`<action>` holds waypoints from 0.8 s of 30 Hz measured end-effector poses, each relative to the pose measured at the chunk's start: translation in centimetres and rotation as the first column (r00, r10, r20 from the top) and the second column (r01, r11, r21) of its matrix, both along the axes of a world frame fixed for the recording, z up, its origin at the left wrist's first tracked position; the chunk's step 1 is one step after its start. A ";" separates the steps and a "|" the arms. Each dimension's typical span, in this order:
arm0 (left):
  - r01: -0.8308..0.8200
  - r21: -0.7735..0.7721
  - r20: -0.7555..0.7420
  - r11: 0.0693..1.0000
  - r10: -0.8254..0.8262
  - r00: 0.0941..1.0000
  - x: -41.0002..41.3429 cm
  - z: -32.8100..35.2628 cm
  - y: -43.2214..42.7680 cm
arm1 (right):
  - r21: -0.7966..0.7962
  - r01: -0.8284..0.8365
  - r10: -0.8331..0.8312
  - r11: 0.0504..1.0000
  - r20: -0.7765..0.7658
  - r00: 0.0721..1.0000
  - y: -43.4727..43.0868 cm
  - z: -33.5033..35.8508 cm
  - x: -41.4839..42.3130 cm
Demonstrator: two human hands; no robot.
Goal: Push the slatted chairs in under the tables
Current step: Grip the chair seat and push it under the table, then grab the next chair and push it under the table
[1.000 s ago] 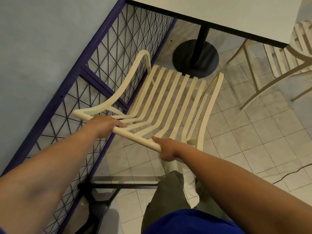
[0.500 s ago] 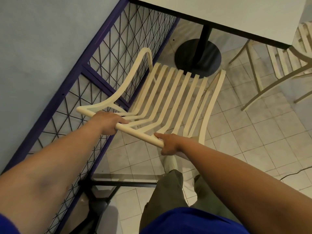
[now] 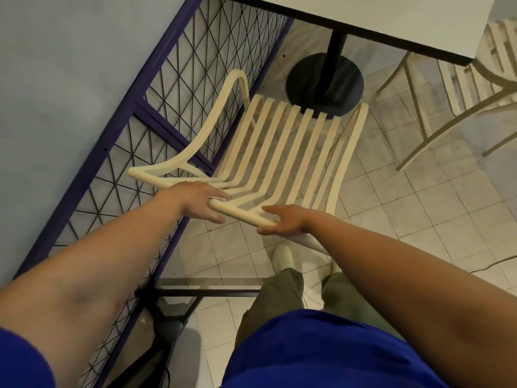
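Your left hand point(image 3: 195, 201), right hand point(image 3: 284, 221) straddle slatted chair point(image 3: 240, 212) top rail, fingers near-straight: pushing seat under worktop point(image 3: 391, 18) edge, not gripping.

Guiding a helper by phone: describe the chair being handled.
Find the white pedestal table. The chair faces it, beside the purple mesh fence. Only it, not the second slatted chair at right, has the left hand and right hand on its top rail.

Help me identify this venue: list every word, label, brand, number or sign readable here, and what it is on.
None. No readable text shows on the slatted chair, the table, the grey wall, the purple mesh railing, the blue shirt or the floor tiles.
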State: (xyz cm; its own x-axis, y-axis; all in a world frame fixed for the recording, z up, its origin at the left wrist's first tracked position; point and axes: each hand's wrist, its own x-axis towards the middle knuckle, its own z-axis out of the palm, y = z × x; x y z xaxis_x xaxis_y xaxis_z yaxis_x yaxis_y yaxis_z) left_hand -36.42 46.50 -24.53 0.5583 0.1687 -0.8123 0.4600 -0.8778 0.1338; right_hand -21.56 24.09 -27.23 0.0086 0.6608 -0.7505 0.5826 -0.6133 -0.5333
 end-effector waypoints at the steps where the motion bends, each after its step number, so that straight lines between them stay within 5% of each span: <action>1: -0.012 -0.030 0.001 0.999 0.012 1.000 0.2 0.2 -0.5 | 0.002 0.007 -0.007 1.000 0.005 1.000 -0.4 0.2 0.3; 9: -0.205 -0.143 0.140 0.968 0.225 0.964 3.7 1.1 -7.6 | 0.091 0.172 -0.179 0.981 0.073 0.981 -6.0 1.3 4.1; 24: -0.098 -0.228 0.122 0.969 0.128 0.984 18.4 2.0 -28.9 | 0.101 0.421 -0.430 0.902 0.101 0.897 -27.8 2.7 14.0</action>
